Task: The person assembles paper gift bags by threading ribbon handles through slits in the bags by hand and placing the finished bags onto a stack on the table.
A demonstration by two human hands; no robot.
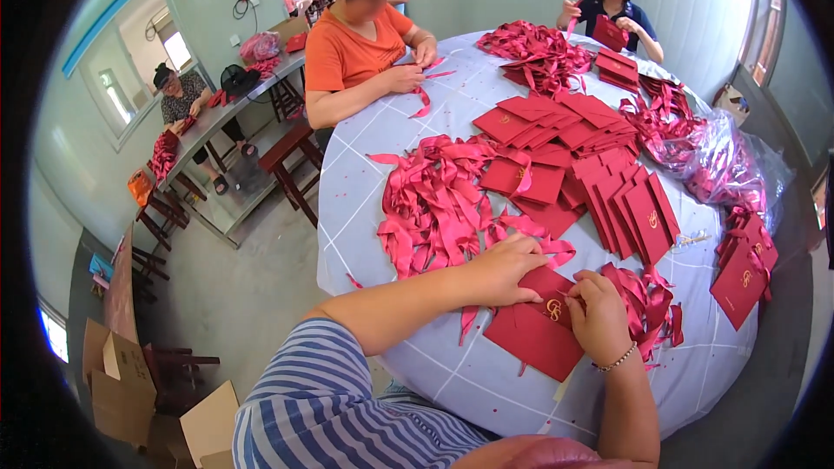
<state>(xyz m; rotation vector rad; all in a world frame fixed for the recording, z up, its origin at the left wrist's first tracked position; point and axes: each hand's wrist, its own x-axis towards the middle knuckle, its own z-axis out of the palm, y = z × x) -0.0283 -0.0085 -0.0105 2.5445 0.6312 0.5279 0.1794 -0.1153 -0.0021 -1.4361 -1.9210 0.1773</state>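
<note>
A red paper envelope [532, 343] with a gold emblem lies in front of me at the table's near edge, its flap raised. My left hand [506, 271] grips the flap's upper left edge, fingers curled over it. My right hand [599, 311], a beaded bracelet at its wrist, is closed in a pinch at the flap's right edge. Something thin and pale shows at its fingertips, too small to name. Just beyond my left hand spreads a heap of pink-red ribbons [434, 200]. More ribbons [638, 304] lie beside my right hand.
Stacked red envelopes [630, 208] fill the table's middle on a grey checked tablecloth [356, 165]. A clear plastic bag [738, 165] of ribbons sits at the right edge. Two people [360, 52] work across the table; another sits by a metal bench [200, 135]. Cardboard boxes [122, 382] stand lower left.
</note>
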